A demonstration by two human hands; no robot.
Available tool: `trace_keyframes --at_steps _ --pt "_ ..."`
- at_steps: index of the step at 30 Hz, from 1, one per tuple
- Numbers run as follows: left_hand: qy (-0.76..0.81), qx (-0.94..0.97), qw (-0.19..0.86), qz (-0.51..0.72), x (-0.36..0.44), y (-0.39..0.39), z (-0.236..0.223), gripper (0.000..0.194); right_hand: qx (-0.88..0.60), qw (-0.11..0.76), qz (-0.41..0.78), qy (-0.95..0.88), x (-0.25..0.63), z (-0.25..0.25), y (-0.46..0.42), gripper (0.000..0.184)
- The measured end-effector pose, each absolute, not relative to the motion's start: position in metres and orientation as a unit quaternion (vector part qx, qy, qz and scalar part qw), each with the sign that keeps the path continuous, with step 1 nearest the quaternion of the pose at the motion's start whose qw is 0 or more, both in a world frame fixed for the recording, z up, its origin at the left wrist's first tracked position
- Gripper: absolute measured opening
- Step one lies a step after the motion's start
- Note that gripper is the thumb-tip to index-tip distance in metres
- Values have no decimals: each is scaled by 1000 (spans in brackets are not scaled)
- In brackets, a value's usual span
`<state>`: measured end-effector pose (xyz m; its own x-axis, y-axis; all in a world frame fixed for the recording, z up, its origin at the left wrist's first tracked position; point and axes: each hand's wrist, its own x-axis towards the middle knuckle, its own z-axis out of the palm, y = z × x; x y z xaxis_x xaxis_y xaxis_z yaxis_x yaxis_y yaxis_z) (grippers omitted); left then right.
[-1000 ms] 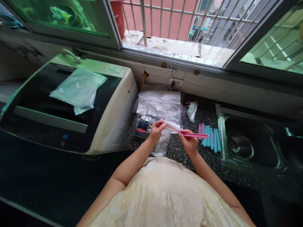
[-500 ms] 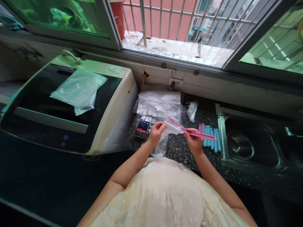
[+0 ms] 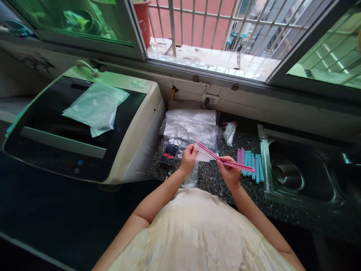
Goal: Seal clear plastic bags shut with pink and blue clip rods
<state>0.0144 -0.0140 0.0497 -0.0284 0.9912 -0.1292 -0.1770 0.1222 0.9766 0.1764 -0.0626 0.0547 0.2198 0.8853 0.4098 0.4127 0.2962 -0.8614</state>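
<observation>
Between the fingertips of my left hand point(image 3: 188, 159) is one end of a small clear plastic bag point(image 3: 203, 154). My right hand point(image 3: 229, 174) grips pink bag sealing clips point(image 3: 239, 166), long and thin. One pink arm slants up-left along the bag, its tip close to my left fingers. Whether it is one hinged clip or more than one, I cannot tell. To the right of my right hand, blue and pink clips point(image 3: 248, 156) lie side by side on the speckled counter. Beyond my hands rests a stack of clear plastic bags point(image 3: 191, 122).
A phone point(image 3: 170, 150) lies left of my left hand. A crumpled white packet point(image 3: 230, 133) sits near the wall. The metal sink point(image 3: 262, 150) borders the counter at right. On the washing machine point(image 3: 135, 131) at left lies a clear bag point(image 3: 97, 105).
The pink clip's upper tip has moved slightly left, closer to my left fingers, and now lies along the bag. My right hand has shifted a little left and down.
</observation>
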Motion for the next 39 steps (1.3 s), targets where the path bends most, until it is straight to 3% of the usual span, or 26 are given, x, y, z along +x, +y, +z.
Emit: trace_keyframes --at_steps 6,18,28,39 --pt "533 440 516 506 15 -10 47 16 -568 583 159 -559 190 66 -60 10" --pt "474 407 578 525 21 -14 49 14 -540 535 193 -621 179 43 -61 7" --pt "456 358 618 531 22 -10 46 30 -525 512 169 -658 177 46 -65 6" --pt "544 469 511 472 12 -6 48 37 -535 478 172 -675 179 47 -68 4"
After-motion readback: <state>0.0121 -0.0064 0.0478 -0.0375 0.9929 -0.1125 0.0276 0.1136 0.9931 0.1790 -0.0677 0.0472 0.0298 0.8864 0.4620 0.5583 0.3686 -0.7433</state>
